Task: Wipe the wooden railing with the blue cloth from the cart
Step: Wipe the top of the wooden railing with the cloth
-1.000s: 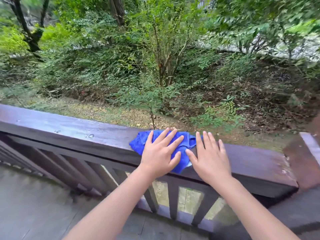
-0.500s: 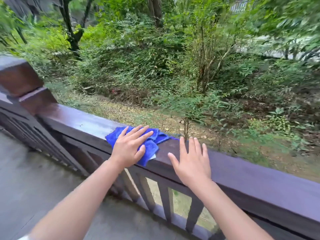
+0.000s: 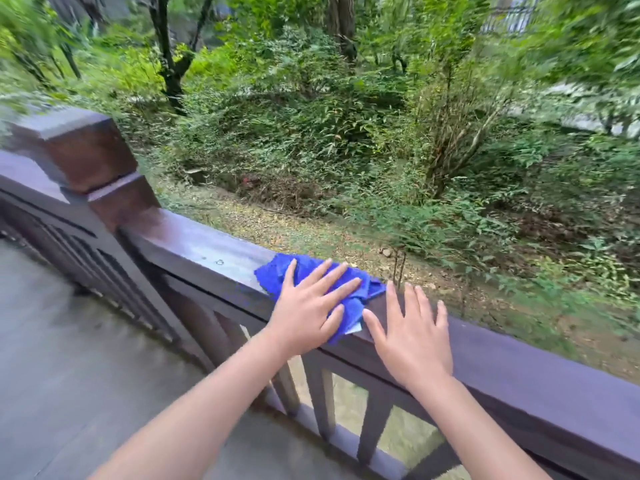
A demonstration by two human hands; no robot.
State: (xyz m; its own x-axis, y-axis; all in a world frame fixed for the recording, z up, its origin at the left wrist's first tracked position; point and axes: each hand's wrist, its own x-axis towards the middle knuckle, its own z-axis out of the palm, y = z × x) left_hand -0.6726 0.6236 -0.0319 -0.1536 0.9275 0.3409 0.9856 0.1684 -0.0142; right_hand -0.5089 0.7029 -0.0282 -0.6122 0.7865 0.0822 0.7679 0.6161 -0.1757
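A crumpled blue cloth (image 3: pixel 277 270) lies on the flat top of the dark wooden railing (image 3: pixel 207 251). My left hand (image 3: pixel 308 306) lies flat on the cloth with fingers spread, pressing it onto the rail. My right hand (image 3: pixel 414 332) rests flat on the bare rail just right of the cloth, fingers apart, holding nothing. The rail left of the cloth looks wet and shiny.
A thick square wooden post (image 3: pixel 83 157) ends the rail at the left. Vertical balusters (image 3: pixel 322 400) run under the rail. A grey deck floor (image 3: pixel 69 358) lies on my side. Bushes and trees (image 3: pixel 346 116) fill the slope beyond.
My left hand has slid the cloth leftward along the rail toward the post. My right hand followed along the rail, and the view turned left.
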